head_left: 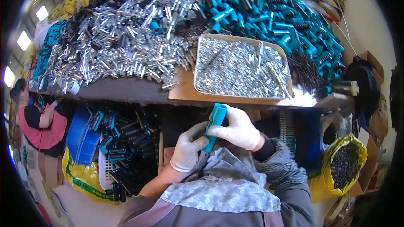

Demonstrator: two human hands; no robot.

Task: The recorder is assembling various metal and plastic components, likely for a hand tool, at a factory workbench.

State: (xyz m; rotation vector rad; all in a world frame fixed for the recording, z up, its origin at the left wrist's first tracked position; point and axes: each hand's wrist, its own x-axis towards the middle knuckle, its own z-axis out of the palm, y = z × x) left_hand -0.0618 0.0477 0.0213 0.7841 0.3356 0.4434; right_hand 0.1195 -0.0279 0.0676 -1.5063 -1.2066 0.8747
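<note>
A teal tubular plastic part [217,117] is held upright in front of my body, a little tilted, its round hollow end up. My left hand [186,148], in a white glove, grips its lower portion from the left. From the right, my right hand [240,129], also gloved in white, closes thumb and fingers on the upper portion. Just beyond my hands, at the table's near edge, stands a cream tray [196,69] full of small silvery metal pieces. Whatever may lie inside the teal part is hidden.
Heaped on the table are shiny metal tubes [113,54] and teal plastic parts [290,33]. A blue bin [84,136] and black-and-teal pieces [130,138] sit below left. A yellow sack of dark small parts [346,168] stands right. Another person [44,124] works at far left.
</note>
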